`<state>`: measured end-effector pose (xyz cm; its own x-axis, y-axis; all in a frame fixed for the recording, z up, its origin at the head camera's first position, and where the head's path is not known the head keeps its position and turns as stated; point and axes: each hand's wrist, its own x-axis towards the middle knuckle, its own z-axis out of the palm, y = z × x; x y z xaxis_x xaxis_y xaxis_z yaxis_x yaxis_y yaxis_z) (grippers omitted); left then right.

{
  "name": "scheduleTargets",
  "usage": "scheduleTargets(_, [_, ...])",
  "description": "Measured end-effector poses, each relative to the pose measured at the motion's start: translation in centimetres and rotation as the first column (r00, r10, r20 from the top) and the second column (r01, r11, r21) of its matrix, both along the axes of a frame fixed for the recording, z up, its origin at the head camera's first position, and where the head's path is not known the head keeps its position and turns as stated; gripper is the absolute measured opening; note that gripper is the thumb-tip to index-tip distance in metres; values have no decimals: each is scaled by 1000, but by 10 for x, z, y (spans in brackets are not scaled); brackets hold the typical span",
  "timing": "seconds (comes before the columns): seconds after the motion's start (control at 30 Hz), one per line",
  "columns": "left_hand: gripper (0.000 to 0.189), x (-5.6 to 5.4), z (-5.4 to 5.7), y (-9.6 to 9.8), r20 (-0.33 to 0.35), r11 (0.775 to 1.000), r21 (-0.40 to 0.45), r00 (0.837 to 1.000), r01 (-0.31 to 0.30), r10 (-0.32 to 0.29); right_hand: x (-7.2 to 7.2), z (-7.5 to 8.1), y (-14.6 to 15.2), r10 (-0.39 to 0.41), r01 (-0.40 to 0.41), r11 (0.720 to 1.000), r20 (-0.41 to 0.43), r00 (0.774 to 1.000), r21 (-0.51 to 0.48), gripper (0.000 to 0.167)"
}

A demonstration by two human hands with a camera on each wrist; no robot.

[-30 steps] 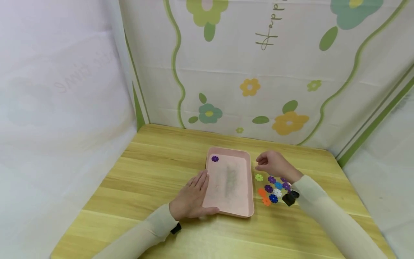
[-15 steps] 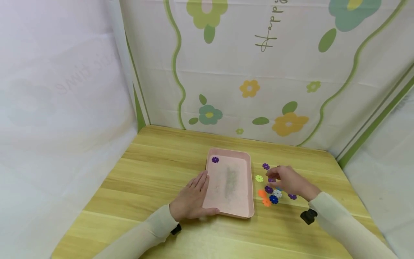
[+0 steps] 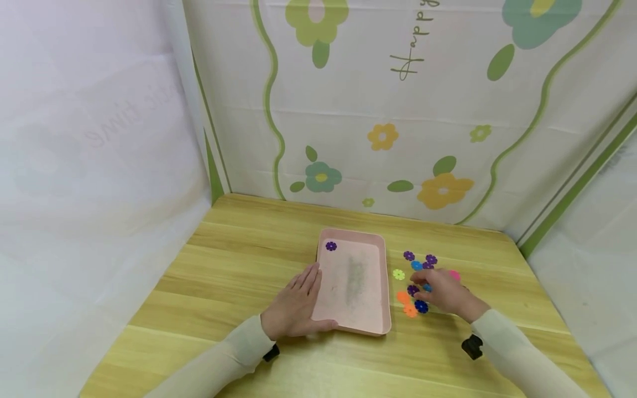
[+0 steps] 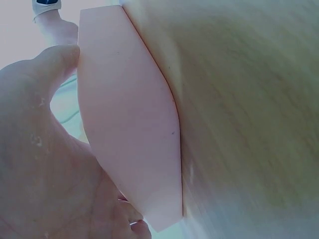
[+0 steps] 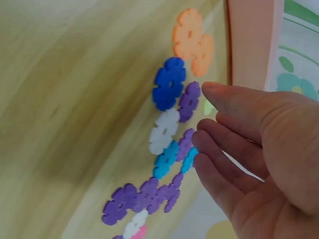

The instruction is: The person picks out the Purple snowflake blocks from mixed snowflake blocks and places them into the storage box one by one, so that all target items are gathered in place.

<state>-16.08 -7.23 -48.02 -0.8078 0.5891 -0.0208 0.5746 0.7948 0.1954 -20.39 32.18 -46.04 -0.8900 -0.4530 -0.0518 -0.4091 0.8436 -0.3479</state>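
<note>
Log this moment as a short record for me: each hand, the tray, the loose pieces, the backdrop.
Left hand: against the near left corner of the pink tray
Right hand: over the loose pieces, fingers slightly bent, no piece seen in its grip
In tray: one purple flower-shaped piece, near the far left corner
Loose pieces: on the wood-patterned table, right of the tray; colours include orange, dark blue, yellow-green, white, purple
Backdrop: white cloth printed with flowers

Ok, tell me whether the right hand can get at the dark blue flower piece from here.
Probably yes: the right hand looks empty and close by, and nothing appears to cover the dark blue flower piece.
</note>
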Motion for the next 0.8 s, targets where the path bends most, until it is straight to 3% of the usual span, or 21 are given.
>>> scheduleTargets(0.37, [118, 0, 2, 0, 13, 1000, -4, 1000, -7, 7, -5, -13, -1, 24, -23, 1000, -37, 999, 7, 24])
scheduleTargets(0.8, [117, 1, 3, 0, 9, 1000, 1, 1000, 2, -2, -20, -10, 3, 33, -33, 999, 24, 999, 5, 16])
